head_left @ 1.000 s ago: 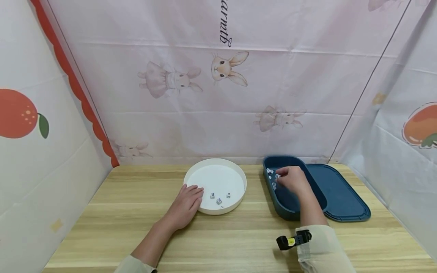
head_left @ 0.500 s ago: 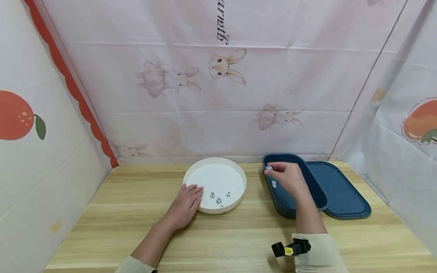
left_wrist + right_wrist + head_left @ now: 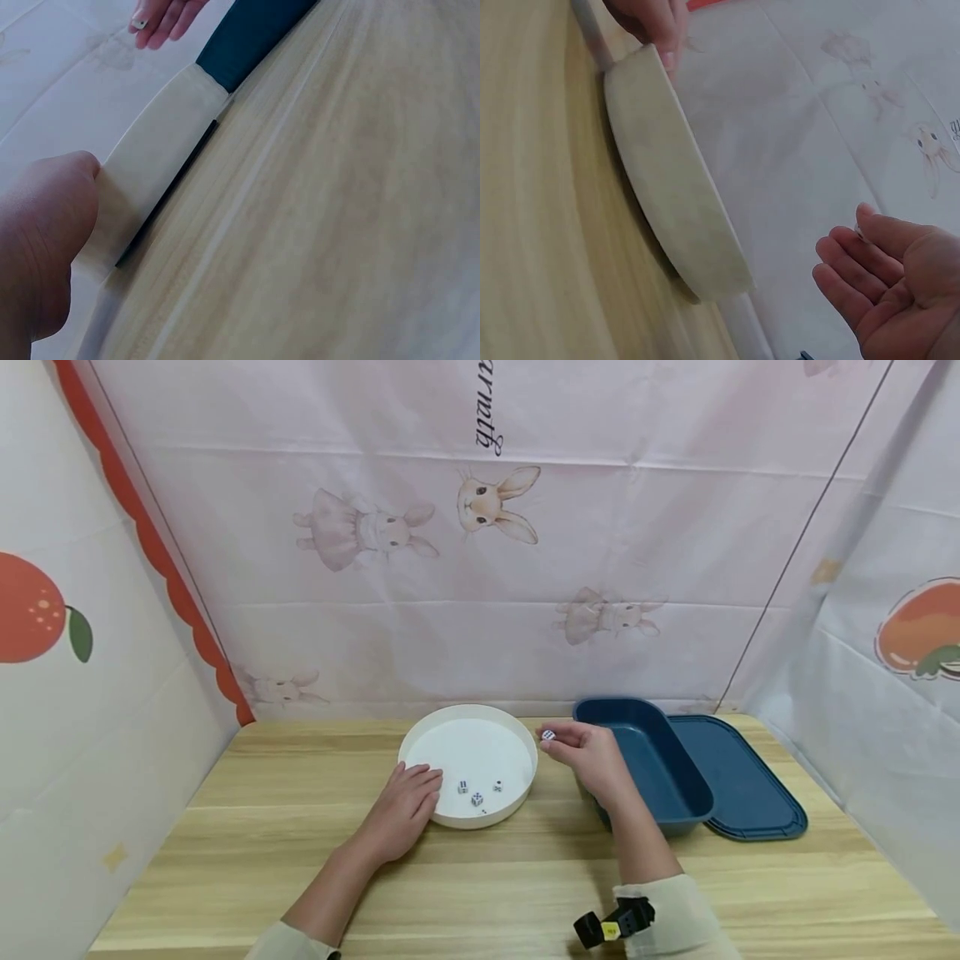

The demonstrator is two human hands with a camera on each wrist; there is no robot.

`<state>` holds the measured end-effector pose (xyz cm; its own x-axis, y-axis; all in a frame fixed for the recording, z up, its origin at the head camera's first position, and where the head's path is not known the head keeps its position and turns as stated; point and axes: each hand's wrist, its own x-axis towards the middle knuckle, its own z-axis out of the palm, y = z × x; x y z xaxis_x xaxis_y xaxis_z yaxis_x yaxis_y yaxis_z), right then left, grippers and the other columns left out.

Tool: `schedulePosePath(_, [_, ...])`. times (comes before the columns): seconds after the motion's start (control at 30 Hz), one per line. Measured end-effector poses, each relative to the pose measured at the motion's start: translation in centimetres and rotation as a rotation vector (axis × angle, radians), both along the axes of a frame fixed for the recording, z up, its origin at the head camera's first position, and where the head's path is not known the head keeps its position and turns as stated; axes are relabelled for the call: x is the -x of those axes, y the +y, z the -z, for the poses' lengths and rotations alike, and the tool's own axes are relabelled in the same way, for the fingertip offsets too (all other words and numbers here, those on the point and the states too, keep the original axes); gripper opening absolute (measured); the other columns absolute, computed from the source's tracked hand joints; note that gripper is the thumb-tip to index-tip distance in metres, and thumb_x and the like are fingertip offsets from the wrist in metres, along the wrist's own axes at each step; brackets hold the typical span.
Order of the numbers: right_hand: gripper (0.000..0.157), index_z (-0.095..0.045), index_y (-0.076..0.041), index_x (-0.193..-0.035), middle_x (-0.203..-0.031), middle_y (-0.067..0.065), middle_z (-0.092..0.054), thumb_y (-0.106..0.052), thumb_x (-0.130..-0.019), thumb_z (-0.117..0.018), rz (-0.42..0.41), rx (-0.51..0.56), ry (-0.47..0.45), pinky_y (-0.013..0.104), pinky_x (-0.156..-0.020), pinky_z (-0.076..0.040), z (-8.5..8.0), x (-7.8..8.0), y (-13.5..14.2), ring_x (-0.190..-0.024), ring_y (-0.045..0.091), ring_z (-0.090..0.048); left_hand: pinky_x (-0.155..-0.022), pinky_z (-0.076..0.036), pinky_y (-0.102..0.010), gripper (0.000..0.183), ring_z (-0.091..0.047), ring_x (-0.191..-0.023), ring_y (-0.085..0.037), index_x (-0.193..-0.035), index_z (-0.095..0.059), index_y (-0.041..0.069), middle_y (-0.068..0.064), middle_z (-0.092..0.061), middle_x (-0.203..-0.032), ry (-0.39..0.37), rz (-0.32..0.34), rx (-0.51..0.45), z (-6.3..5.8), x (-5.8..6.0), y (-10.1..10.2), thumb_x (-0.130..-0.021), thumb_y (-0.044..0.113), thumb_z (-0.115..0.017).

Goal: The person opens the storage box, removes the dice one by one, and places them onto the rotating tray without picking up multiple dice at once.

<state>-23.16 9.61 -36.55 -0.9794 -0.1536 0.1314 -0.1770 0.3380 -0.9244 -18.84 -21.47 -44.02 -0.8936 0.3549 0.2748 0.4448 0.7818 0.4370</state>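
Observation:
In the head view my right hand (image 3: 596, 764) pinches a small white die (image 3: 547, 735) between thumb and fingers, just off the right rim of a round white tray (image 3: 472, 747). The right wrist view shows its other fingers loosely bent. Several dice with dark pips lie in the near part of the tray, one of them (image 3: 477, 799) close to the front wall. My left hand (image 3: 401, 814) rests over the tray's left rim, fingers laid toward the inside. From the left wrist view, its palm side (image 3: 52, 210) is up against the tray's outer wall.
A deep blue rectangular box (image 3: 667, 768) stands right of the tray, its left part behind my right hand and forearm. The flat blue lid (image 3: 750, 785) lies beside it on the wooden table (image 3: 300, 777). Printed cloth walls (image 3: 420, 643) surround the table's back and sides.
My right hand has come up out of the blue box with a die and moved left toward the white tray. My left hand has stayed on the tray's rim.

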Motion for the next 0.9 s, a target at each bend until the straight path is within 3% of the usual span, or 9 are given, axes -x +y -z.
schedulePosePath(0.6, [0.023, -0.074, -0.013, -0.109, -0.110, 0.005, -0.074, -0.019, -0.087, -0.076, -0.118, 0.026, -0.082, 0.034, -0.093, -0.056, 2.5, -0.6, -4.5, -0.103, 0.015, -0.070, -0.122, -0.013, -0.053, 0.038, -0.043, -0.138, -0.029, -0.134, -0.060, 0.002, -0.009, -0.058, -0.139, 0.014, 0.014, -0.005, 0.0, 0.0, -0.2, -0.104, 0.020, -0.047])
schedulePosePath(0.9, [0.023, -0.074, -0.012, -0.111, -0.107, 0.002, -0.075, -0.017, -0.088, -0.074, -0.161, -0.085, -0.093, 0.033, -0.090, -0.058, 2.9, -1.1, -5.7, -0.098, 0.013, -0.070, -0.122, -0.014, -0.054, 0.038, -0.043, -0.138, -0.029, -0.134, -0.059, 0.002, -0.009, -0.058, -0.139, 0.021, 0.017, 0.005, -0.1, 0.1, -0.2, -0.104, 0.021, -0.046])
